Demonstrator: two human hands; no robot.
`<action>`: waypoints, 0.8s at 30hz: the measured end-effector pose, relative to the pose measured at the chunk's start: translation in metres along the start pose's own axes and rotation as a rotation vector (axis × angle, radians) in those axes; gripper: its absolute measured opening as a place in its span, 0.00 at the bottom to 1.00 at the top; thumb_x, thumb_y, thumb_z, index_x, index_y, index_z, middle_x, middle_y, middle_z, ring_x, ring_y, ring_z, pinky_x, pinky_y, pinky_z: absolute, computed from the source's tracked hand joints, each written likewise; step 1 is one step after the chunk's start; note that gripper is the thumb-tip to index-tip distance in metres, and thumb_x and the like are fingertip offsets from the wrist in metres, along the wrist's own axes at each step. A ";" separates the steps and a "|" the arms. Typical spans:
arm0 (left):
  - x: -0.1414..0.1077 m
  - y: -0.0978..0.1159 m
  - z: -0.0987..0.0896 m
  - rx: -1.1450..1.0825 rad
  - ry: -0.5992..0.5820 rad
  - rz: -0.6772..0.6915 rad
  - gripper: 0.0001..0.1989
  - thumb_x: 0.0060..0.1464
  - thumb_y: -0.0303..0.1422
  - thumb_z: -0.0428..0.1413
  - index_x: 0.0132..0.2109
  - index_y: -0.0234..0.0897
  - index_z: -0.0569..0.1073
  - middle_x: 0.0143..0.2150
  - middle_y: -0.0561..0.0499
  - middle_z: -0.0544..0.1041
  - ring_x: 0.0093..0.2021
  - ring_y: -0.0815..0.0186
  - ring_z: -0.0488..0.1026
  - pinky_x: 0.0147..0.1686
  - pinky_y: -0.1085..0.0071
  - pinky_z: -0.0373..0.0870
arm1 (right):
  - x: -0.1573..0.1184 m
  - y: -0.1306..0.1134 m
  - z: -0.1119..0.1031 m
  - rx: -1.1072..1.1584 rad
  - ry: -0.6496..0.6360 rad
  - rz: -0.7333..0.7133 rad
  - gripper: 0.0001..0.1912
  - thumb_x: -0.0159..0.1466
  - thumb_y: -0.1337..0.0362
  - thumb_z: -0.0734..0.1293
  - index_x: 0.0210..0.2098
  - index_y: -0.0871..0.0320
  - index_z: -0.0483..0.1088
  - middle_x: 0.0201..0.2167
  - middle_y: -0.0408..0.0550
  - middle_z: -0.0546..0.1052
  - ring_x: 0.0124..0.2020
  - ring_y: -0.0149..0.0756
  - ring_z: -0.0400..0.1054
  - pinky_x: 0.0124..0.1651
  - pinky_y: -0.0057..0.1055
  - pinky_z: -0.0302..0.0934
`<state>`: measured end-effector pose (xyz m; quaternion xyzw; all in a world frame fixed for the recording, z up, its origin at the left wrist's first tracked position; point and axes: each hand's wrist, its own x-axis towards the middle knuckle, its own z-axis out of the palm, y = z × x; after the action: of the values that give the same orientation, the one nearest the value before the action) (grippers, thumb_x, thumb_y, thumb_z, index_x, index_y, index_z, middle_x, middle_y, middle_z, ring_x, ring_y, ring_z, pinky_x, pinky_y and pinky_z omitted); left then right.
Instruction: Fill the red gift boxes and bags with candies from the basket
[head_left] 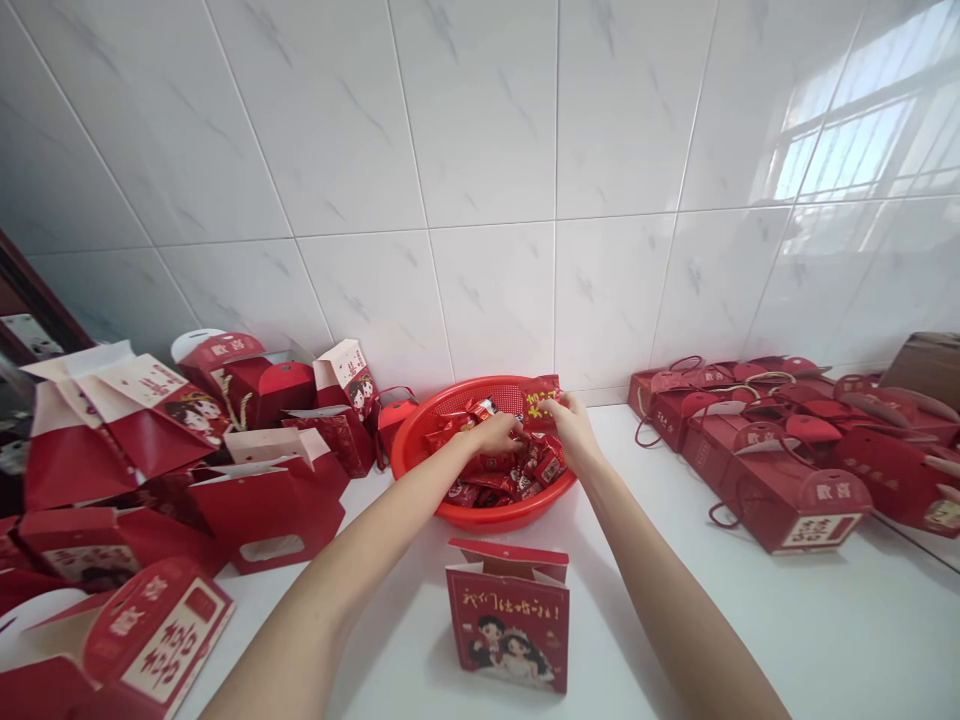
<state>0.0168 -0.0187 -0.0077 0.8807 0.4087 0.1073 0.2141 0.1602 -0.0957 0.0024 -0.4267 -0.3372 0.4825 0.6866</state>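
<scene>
Against the tiled wall stands a red plastic basket (480,517) filled with red-wrapped sweets (495,485). My left hand (496,436) reaches down into it, fingers bent among the wrappers; whether it grips one I cannot make out. At the basket's right rim my right hand (574,425) pinches a red packet with gold lettering (541,395), raised above the other sweets. Nearer to me, between my forearms, a red gift box (510,625) stands upright with its top open, its front printed with a cartoon couple.
Several red and white gift boxes, many with open tops, crowd the left side, including one with a rounded handle (161,630). Closed red boxes with cords (780,480) stand in rows on the right. A brown cardboard box (926,370) is behind them.
</scene>
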 end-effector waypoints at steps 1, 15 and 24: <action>0.001 0.000 -0.002 -0.012 0.022 0.006 0.06 0.45 0.32 0.61 0.23 0.36 0.75 0.20 0.55 0.71 0.25 0.66 0.68 0.28 0.72 0.61 | 0.000 0.000 0.000 0.005 0.007 -0.004 0.12 0.46 0.66 0.69 0.30 0.54 0.65 0.24 0.36 0.74 0.27 0.32 0.70 0.30 0.28 0.65; -0.001 -0.006 -0.025 -0.585 0.304 0.159 0.21 0.45 0.49 0.65 0.32 0.33 0.78 0.32 0.49 0.79 0.35 0.63 0.73 0.39 0.67 0.69 | 0.006 0.002 -0.002 0.112 0.060 -0.080 0.09 0.47 0.64 0.70 0.28 0.55 0.69 0.25 0.38 0.77 0.30 0.34 0.72 0.35 0.29 0.66; -0.004 0.001 -0.024 -0.631 0.267 0.152 0.21 0.46 0.50 0.64 0.32 0.33 0.77 0.31 0.51 0.78 0.33 0.65 0.71 0.38 0.69 0.66 | 0.005 0.001 -0.003 0.112 -0.011 0.004 0.08 0.49 0.64 0.70 0.30 0.55 0.69 0.26 0.40 0.79 0.29 0.37 0.74 0.32 0.31 0.69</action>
<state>0.0062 -0.0149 0.0136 0.7772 0.3131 0.3581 0.4119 0.1637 -0.0909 0.0004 -0.3856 -0.3125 0.5045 0.7064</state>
